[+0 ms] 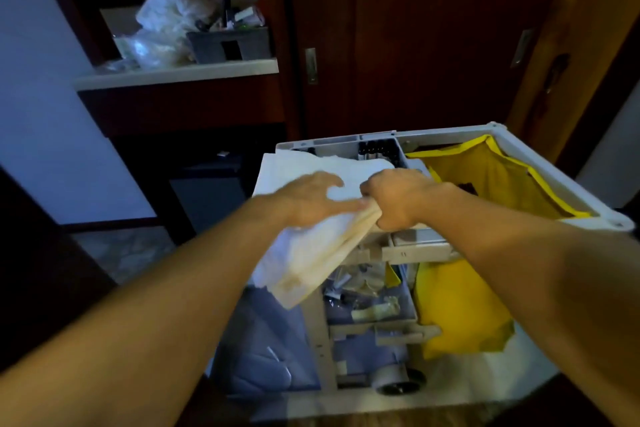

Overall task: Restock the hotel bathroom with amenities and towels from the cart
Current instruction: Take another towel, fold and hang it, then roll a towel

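Note:
A grey housekeeping cart (519, 146) stands in front of me. White towels (311, 253) lie on its top and hang over the near edge. My left hand (311, 199) lies on the towels with fingers spread, thumb against the fold. My right hand (398, 199) grips a bunched part of a towel in a fist, right beside the left hand. Small dark amenity bottles (375, 149) stand in a compartment at the cart's far side.
A yellow linen bag (491, 180) fills the cart's right half and hangs down. Lower shelves hold packets (367, 291) and blue-grey bedding (263, 350). A counter (180, 74) at back left carries plastic bags and a grey caddy (228, 43). Dark wooden doors stand behind.

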`<state>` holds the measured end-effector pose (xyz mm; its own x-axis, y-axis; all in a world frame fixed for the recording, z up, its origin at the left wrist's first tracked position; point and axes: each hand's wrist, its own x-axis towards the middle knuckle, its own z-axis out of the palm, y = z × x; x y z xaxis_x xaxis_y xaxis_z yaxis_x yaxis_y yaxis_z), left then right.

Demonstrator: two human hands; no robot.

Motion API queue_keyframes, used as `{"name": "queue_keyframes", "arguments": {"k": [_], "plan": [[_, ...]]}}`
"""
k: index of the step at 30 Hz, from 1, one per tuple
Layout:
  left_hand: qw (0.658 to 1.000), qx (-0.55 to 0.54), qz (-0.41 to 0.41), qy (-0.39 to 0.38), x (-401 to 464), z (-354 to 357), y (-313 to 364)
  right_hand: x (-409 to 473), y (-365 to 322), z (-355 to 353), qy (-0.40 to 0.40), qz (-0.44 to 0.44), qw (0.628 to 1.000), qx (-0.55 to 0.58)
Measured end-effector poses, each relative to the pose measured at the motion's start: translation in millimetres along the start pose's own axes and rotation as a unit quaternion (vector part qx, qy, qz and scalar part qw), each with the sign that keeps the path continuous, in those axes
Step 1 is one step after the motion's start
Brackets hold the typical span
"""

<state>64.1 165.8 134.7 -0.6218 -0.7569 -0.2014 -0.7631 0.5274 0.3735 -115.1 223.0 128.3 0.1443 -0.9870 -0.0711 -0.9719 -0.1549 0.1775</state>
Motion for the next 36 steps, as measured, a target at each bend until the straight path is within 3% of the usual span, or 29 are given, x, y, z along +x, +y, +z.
{"name": "queue_keyframes", "arguments": {"k": [3, 9, 17, 22, 29, 33, 36], "plan": [[0.996, 0.079, 0.025, -0.032, -10, 46, 13, -8, 5, 10, 0.003, -0.016, 1.0, 0.023], [0.967, 0.216, 0.013, 0.136, -5, 78, 21, -20, 16, 30, 0.029, -0.01, 0.992, 0.125], [0.915, 0.323, -0.163, 0.181, -49, 75, -26, -40, 22, 38, 0.006, -0.012, 0.999, 0.052], [0.923, 0.323, -0.167, 0.129, -65, 80, -30, -59, 24, 43, -0.059, -0.006, 0.998, 0.003], [0.939, 0.296, -0.169, 0.04, -59, 40, -23, -52, 35, 20, -0.132, 0.032, 0.989, 0.051], [0.96, 0.224, -0.166, 0.008, -37, -2, -33, -34, 39, -2, -0.068, 0.088, 0.993, 0.03], [0.961, 0.22, -0.165, 0.038, -16, -28, -42, -8, 39, -5, 0.018, 0.138, 0.989, -0.05]]}}
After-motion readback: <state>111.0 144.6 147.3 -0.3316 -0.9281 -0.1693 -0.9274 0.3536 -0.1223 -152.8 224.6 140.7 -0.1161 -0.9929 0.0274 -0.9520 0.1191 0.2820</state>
